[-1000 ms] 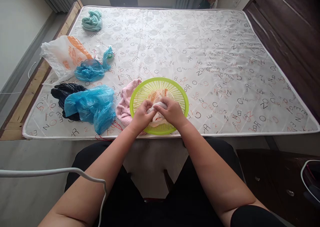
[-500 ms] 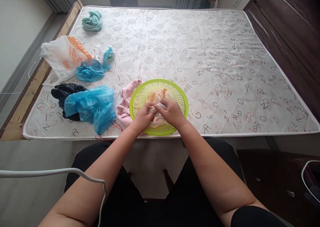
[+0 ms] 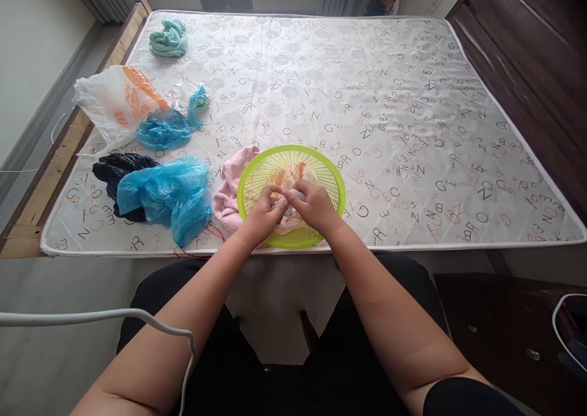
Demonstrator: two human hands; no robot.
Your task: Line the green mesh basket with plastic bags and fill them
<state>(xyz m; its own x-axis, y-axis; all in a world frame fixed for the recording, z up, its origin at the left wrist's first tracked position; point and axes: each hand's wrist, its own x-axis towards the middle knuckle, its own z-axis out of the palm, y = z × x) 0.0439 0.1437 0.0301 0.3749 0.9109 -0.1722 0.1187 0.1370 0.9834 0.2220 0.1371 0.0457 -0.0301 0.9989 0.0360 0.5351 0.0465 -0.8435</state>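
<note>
A lime-green plastic basket with slatted sides sits at the near edge of the mattress. Inside it lies a crumpled, translucent plastic bag with orange print. Over the basket, my left hand and my right hand meet, thumbs close together. Both are closed on the bag's gathered top, which bunches up white between the fingers. What the bag contains cannot be made out. A pink towel lies against the basket's left side, partly under the rim.
On the patterned mattress, left of the basket, lie a blue plastic bag, a black bag, another blue bag and a white-and-orange bag. A green cloth rests farther back. A white cable crosses my left forearm.
My left hand's fingers have shifted very slightly on the bag's top. Both hands keep their hold, and the basket stays in place.
</note>
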